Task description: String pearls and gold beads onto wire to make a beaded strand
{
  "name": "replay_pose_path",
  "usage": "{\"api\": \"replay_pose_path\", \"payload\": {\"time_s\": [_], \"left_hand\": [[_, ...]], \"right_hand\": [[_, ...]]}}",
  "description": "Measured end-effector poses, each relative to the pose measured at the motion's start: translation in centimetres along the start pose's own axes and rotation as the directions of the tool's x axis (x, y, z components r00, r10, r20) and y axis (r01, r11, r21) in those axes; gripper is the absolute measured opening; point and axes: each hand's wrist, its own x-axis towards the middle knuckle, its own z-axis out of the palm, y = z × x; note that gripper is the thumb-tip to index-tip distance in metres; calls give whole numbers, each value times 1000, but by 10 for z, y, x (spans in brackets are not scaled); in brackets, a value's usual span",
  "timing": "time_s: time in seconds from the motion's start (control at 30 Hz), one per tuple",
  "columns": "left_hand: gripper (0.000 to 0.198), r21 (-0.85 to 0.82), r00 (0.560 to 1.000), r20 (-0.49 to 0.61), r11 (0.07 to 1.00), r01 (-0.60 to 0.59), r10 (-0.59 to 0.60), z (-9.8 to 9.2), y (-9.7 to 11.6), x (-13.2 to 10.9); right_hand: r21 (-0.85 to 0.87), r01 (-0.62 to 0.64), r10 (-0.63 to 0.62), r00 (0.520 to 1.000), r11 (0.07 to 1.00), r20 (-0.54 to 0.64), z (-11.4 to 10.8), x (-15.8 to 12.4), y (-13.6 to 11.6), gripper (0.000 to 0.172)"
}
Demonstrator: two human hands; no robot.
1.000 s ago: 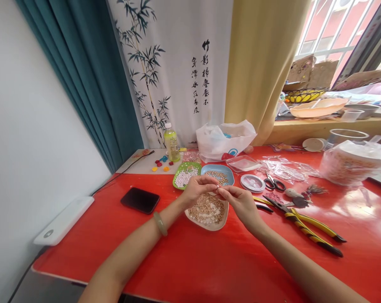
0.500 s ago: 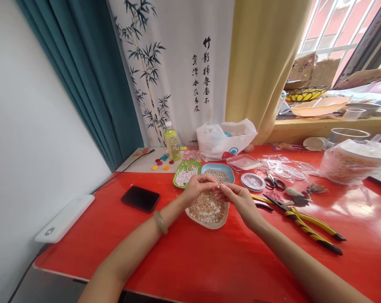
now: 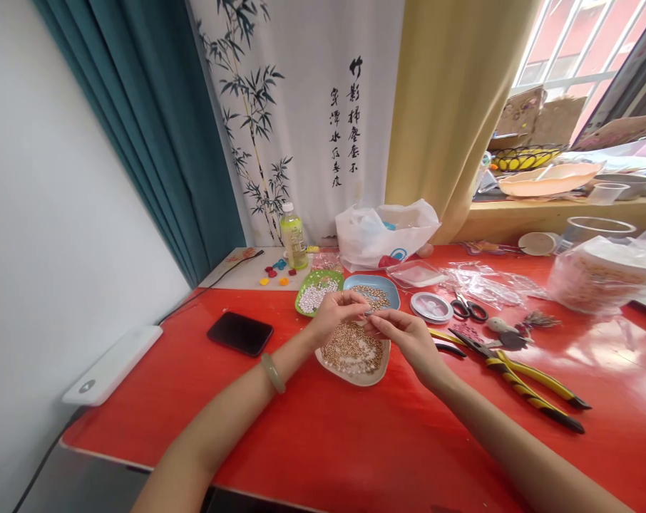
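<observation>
My left hand (image 3: 334,315), with a green bangle (image 3: 272,372) on its wrist, has thumb and index finger pinched. Facing it, my right hand (image 3: 407,338) also pinches, its fingertips meeting the left ones. Whatever sits between them is too small to make out. Both hands hover over a white dish (image 3: 358,382) of gold beads (image 3: 349,343) mixed with some white ones. Just behind are a green dish (image 3: 300,305) of pearly white beads (image 3: 315,295) and a blue dish (image 3: 396,293) with more gold beads.
Right of the dishes lie a thread spool (image 3: 431,308), scissors (image 3: 470,308) and yellow-black pliers (image 3: 531,388). A phone (image 3: 240,333) rests at left. Behind stand a bottle (image 3: 294,240) and a white plastic bag (image 3: 384,235). A plastic-wrapped tub (image 3: 604,274) is at far right.
The fingertips have shifted slightly against each other. A small white bead showed between them before; now it cannot be made out. The whole view has tilted a little.
</observation>
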Motion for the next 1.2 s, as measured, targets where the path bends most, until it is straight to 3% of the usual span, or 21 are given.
{"api": "replay_pose_path", "payload": {"time_s": [0.23,0.4,0.6,0.8,0.93,1.07,1.2], "left_hand": [[15,64,1000,-12,998,-4,5,-7,3,3],[17,122,1000,-12,993,-3,5,-10,5,6],[23,220,998,32,974,52,-61,-19,1,10],[17,541,948,248,840,34,-198,-30,-7,13],[18,688,913,299,726,-6,-276,-27,-11,9],[17,777,898,352,617,-123,-265,-23,-16,6],[12,777,878,411,597,-197,-245,-22,-19,6]], "right_hand": [[-112,64,-66,998,992,-20,-5,3,5,27],[-144,53,-67,993,988,-97,-7,7,11,29],[-162,79,-106,981,984,-164,-8,6,12,30],[-213,121,-170,958,970,-231,-10,5,5,28],[-216,129,-183,949,968,-257,-10,5,5,28],[-224,140,-199,942,965,-269,-11,5,4,26],[-229,160,-225,929,960,-292,-12,5,3,25]]}}
